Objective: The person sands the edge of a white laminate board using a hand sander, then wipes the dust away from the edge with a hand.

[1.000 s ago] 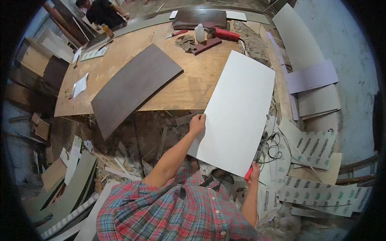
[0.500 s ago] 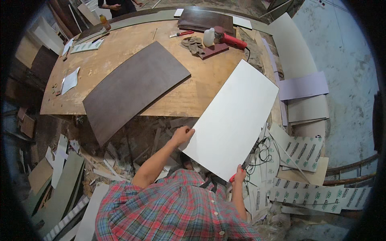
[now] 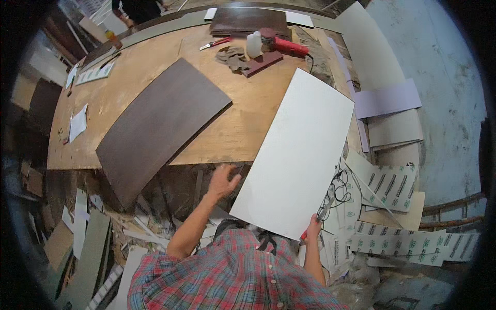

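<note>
My left hand [image 3: 223,181], fingers loosely parted and thumb out to the side, hovers just left of a large white panel [image 3: 297,160] in a cluttered workshop, a narrow gap between thumb and board. My right hand [image 3: 312,227] closes around a tool [image 3: 304,236] with a red handle and a metal end, at the panel's right edge near its closest corner; whether those fingers also touch the board, I cannot tell from here. The white panel fills the space between my two hands, its far end over the wooden worktop [image 3: 248,124] and its near end jutting past the front edge toward the plaid shirt [image 3: 237,274].

Beyond and to the left of my left hand, a dark brown panel [image 3: 165,126] lies aslant, also overhanging the worktop's front edge. Well past that hand sit a crumpled rag [image 3: 232,58], a dark red block [image 3: 263,63], a white bottle [image 3: 253,45] and a red power tool [image 3: 292,47], with a stack of dark boards [image 3: 249,22] behind them. Just right of my right hand, a black cable [image 3: 341,188] coils over printed sheets [image 3: 390,186]. Farthest from my left hand, beyond the worktop, a co-worker in dark clothing [image 3: 137,10] stands partly in view.
</note>
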The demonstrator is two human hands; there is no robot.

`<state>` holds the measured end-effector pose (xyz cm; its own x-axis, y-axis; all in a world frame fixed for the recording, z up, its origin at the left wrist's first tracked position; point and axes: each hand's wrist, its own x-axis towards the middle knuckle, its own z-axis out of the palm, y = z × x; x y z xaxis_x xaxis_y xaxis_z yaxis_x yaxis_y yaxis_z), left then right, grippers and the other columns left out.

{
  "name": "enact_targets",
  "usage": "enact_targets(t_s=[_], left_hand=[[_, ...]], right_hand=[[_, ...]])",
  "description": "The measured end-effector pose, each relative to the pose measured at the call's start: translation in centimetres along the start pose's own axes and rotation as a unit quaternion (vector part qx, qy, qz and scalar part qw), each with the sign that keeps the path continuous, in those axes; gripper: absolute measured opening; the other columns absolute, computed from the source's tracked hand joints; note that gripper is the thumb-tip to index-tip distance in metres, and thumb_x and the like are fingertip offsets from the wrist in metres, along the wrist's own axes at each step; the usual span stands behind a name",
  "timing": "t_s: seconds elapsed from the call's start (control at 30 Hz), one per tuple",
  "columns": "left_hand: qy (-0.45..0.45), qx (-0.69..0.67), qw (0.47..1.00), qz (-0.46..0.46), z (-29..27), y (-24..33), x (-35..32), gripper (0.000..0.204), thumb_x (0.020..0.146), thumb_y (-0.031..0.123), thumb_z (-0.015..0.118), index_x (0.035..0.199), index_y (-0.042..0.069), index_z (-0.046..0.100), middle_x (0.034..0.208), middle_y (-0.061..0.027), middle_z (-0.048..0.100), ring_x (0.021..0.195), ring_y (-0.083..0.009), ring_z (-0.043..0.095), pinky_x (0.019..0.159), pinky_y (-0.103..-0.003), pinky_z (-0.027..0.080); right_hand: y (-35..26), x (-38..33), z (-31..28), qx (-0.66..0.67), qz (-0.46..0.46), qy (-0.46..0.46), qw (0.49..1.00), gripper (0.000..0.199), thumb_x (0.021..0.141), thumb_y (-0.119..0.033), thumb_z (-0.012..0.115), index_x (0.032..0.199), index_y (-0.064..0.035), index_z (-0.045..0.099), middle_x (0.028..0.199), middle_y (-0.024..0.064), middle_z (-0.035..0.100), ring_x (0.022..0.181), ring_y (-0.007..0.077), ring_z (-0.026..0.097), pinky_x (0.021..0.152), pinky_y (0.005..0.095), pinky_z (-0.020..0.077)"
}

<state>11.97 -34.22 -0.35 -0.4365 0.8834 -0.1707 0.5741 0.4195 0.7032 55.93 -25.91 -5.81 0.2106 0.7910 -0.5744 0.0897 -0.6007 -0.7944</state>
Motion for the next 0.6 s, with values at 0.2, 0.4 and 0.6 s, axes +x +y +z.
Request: enact_targets(t_s=[0.2, 0.4, 0.6], left_hand=[[0.072, 0.207, 0.975, 0.045, -1.5, 0.0, 10.9, 0.079, 0.099, 0.046, 0.05, 0.153, -0.007, 0.029, 0.159, -0.0278, 0.03, 0.144, -0.0435, 0.034, 0.117, -0.051, 0.03], [0.119, 0.257, 0.957, 0.069, 3.5, 3.3, 24.9, 0.084, 0.099, 0.051, 0.046, 0.151, -0.012, 0.027, 0.16, -0.0317, 0.025, 0.15, -0.0438, 0.024, 0.122, -0.052, 0.021], [0.163, 0.152, 0.927, 0.301, 8.6, 8.0, 45.6, 0.065, 0.096, 0.04, 0.057, 0.143, -0.003, 0.047, 0.152, -0.0233, 0.044, 0.144, -0.0403, 0.036, 0.119, -0.054, 0.028]], right_hand=[[1.7, 0.2, 1.2, -0.01, -0.014, 0.009, 1.0, 0.05, 0.104, -0.039, 0.056, 0.131, 0.0036, 0.05, 0.115, 0.013, 0.065, 0.101, 0.0224, 0.066, 0.088, 0.035, 0.0546], [2.4, 1.3, 0.7, -0.019, 0.007, 0.004, 1.0, 0.046, 0.106, -0.036, 0.054, 0.129, 0.0033, 0.051, 0.113, 0.0109, 0.063, 0.1, 0.0209, 0.063, 0.091, 0.0373, 0.0514], [2.9, 2.5, -1.4, 0.006, 0.025, -0.005, 1.0, 0.049, 0.106, -0.038, 0.053, 0.131, 0.0038, 0.049, 0.115, 0.0114, 0.063, 0.102, 0.0236, 0.062, 0.091, 0.0387, 0.0513]])
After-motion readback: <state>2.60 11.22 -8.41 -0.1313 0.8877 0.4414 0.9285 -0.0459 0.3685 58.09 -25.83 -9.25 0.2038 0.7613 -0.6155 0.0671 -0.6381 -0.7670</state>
